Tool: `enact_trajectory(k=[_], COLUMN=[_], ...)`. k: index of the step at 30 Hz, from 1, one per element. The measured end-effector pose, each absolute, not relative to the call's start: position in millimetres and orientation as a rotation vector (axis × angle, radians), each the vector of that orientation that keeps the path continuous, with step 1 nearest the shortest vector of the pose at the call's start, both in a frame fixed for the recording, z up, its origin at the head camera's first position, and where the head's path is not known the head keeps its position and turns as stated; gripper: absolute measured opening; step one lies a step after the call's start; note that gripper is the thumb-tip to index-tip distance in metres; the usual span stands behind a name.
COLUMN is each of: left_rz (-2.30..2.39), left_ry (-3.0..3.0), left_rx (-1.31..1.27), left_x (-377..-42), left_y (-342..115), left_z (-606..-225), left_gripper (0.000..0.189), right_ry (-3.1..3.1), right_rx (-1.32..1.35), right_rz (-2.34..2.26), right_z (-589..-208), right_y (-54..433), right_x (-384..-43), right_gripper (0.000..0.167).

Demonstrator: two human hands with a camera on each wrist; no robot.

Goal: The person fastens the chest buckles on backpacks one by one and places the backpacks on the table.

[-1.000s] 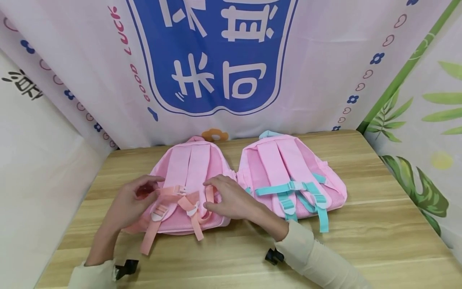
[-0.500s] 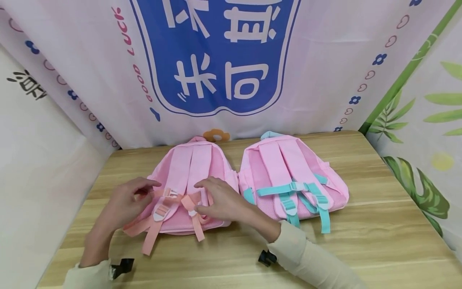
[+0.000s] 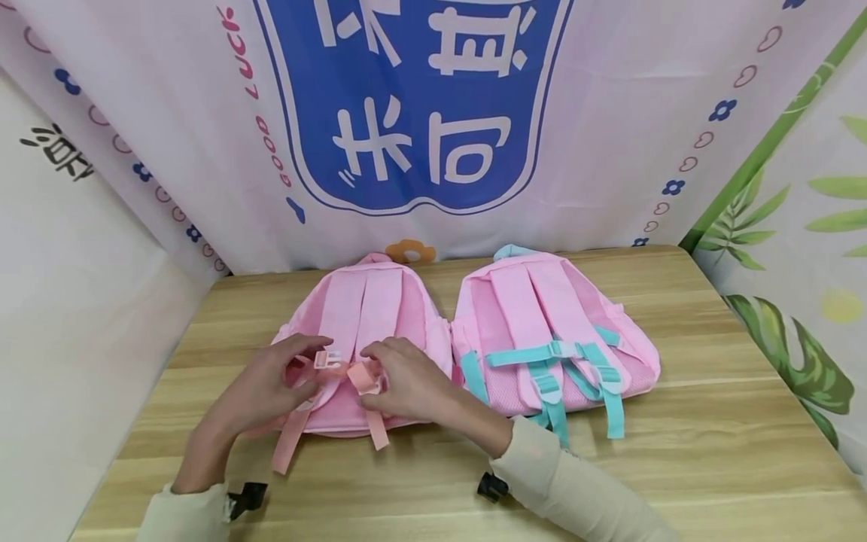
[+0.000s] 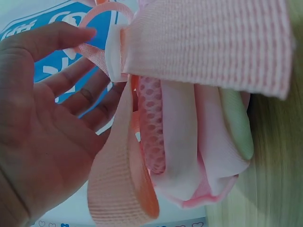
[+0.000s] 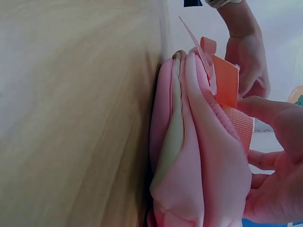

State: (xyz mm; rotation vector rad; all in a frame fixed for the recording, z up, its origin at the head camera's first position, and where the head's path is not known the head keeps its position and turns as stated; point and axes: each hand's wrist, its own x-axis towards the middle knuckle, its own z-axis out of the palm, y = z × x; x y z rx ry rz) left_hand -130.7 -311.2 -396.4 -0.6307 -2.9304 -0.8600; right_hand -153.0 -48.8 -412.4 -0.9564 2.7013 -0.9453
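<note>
A pink backpack [image 3: 345, 297] lies strap side up at the left of the table. In the head view, my left hand [image 3: 264, 388] pinches a coral strap beside a white side-release buckle [image 3: 328, 361]. Close to its right, my right hand [image 3: 416, 384] pinches another coral strap [image 3: 363, 378] between thumb and fingers; the end in that grip is mostly hidden. The left wrist view shows my left palm [image 4: 47, 127] beside a hanging coral strap loop [image 4: 113, 184]. In the right wrist view, my right thumb touches an orange-looking strap [image 5: 241, 125] above the backpack's edge.
A second pink backpack [image 3: 511, 293] lies against the first on the right, its turquoise straps [image 3: 521, 355] joined by a buckle across the front. Both lie on a wooden table [image 3: 718, 361]. A printed cloth [image 3: 596, 135] hangs behind.
My left hand has moved right, bringing the white buckle closer to the right hand. The right hand has shifted slightly left with its strap. The second backpack stays put.
</note>
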Motion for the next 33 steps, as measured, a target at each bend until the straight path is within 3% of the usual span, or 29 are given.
enact_trajectory(k=[17,33], left_rz=[-0.926,-0.945], left_ry=[-2.806,-2.813], left_rx=[-0.681,-0.678], left_x=[-131.7,-132.7], left_y=[-307.8,-309.2], left_z=[-393.9,-399.3], left_gripper=[0.031,0.029], right_ry=[2.796,2.953], right_rx=[-0.912,-0.905], right_rz=[-0.866,-0.76], right_z=[-413.9,-425.6], right_y=[-41.9,-52.4], right_x=[-144.4,-144.2], right_gripper=[0.054,0.045])
